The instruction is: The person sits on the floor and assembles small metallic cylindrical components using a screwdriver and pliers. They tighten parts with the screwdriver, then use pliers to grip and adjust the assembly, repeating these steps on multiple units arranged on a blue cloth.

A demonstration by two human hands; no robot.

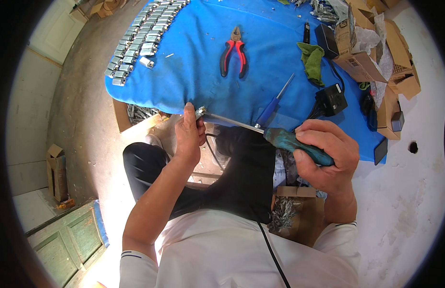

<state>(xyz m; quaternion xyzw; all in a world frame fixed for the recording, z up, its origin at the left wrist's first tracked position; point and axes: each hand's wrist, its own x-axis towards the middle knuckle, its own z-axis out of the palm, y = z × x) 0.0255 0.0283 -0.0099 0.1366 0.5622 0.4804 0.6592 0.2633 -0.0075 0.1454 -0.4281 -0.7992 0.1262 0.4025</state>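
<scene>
Worn teal-handled screwdriver (299,146), long steel shaft, tip meeting small metal part (200,113).

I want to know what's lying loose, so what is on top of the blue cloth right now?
On the blue cloth: red-handled pliers, a blue-handled screwdriver, a green rag, rows of small metal parts and a black adapter. Whatever lies beneath the cloth is covered.

A teal-handled screwdriver (289,142) lies nearly level, its shaft tip against a small silver metal part (200,113) at the blue cloth's edge
</scene>
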